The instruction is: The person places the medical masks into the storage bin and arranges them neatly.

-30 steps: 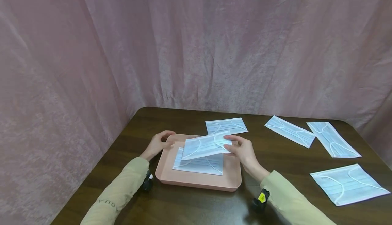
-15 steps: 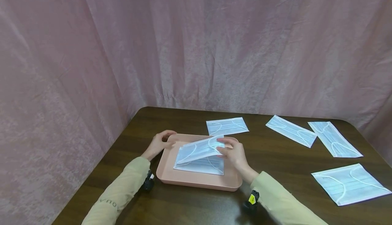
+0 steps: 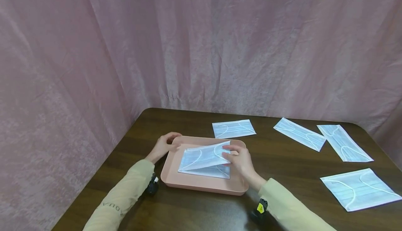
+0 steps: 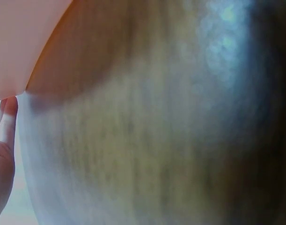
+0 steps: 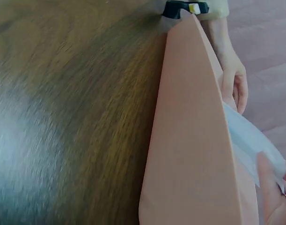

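A shallow pink tray lies on the table, with my left hand holding its far left corner, thumb over the rim. Inside it rests a pale blue face mask with white ear loops. Over that one is a second mask, whose right end my right hand pinches between thumb and fingers. This upper mask is tilted, its left end low against the lower mask. In the right wrist view, the held mask shows behind the tray wall. The left wrist view catches only part of the left hand.
On the dark wooden table, one mask lies just behind the tray. Farther right are a slanted mask, another beside it and a larger-looking one nearer the front. A pink curtain hangs behind.
My right hand has moved left and slightly down, lowering the mask onto the one in the tray. The left hand has stayed at the tray corner.
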A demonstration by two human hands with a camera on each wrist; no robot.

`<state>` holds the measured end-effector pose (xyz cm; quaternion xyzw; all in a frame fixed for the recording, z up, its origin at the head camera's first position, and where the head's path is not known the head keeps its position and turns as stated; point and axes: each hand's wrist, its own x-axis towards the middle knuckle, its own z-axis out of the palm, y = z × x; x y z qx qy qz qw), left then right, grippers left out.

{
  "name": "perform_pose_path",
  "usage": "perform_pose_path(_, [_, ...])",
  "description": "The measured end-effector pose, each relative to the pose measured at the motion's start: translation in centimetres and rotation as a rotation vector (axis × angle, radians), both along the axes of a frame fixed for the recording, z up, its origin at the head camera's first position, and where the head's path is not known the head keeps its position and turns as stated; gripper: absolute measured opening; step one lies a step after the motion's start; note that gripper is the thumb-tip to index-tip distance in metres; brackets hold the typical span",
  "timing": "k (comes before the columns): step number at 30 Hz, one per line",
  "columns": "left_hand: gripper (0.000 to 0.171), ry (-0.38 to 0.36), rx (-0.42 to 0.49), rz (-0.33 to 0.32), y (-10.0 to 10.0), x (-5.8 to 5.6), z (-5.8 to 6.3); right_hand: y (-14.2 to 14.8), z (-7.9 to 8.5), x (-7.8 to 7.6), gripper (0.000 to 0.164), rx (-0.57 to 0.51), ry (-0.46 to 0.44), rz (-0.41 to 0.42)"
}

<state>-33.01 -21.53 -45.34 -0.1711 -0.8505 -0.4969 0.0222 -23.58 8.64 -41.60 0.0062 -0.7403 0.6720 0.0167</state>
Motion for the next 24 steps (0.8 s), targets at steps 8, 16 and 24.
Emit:
perform_pose_path(8, [0.040,-0.033,-0.010,0.026,0.2,0.2,0.3,0.9,0.6,0.4,0.018,0.289,0.044,0.028])
perform_pose_path(16, [0.039,-0.080,0.008,0.021,0.8,2.0,2.5,1.7,0.5,0.2,0.022,0.285,0.031,0.034])
perform_pose_path(24, [0.041,-0.065,-0.034,0.046,0.1,0.1,0.1,1.4,0.4,0.3,0.023,0.107,-0.061,-0.003])
